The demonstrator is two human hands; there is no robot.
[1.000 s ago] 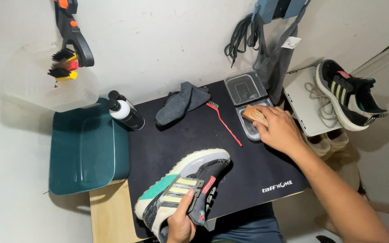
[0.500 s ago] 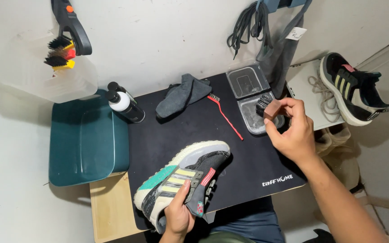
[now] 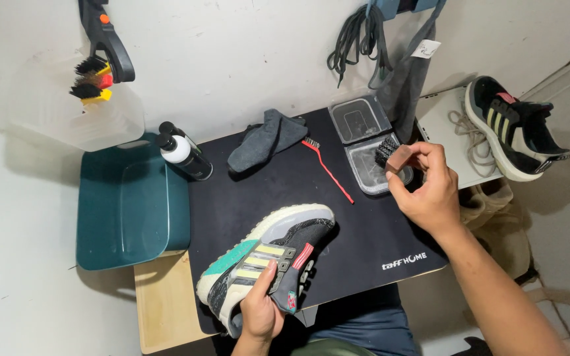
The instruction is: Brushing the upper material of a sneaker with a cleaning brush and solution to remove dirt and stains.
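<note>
sneaker (image 3: pixel 268 254) in left hand (image 3: pixel 260 315), brush (image 3: pixel 394 153) in right hand (image 3: pixel 427 191)

Two hands: left hand (image 3: pixel 260 315), right hand (image 3: pixel 425 191). Two shoes: one grey shoe (image 3: pixel 266 262) on the mat, one black shoe (image 3: pixel 513 126) at far right. One black mat (image 3: pixel 364 231). One teal tub (image 3: pixel 130 204). One translucent bin (image 3: pixel 74 118). One bottle (image 3: pixel 183 153) (white collar, black cap). One grey cloth (image 3: pixel 266 138). Two clear trays: rear tray (image 3: pixel 359 118), front tray (image 3: pixel 372 170). Brushes on the mat side: one thin red brush (image 3: pixel 328 170) and one block brush (image 3: pixel 396 157) (wooden back, dark bristles). Hanging brushes (image 3: pixel 90 80) at upper left: three bristle heads show. One bundle of dark laces (image 3: pixel 357 46); one pale lace (image 3: pixel 473 142).
</note>
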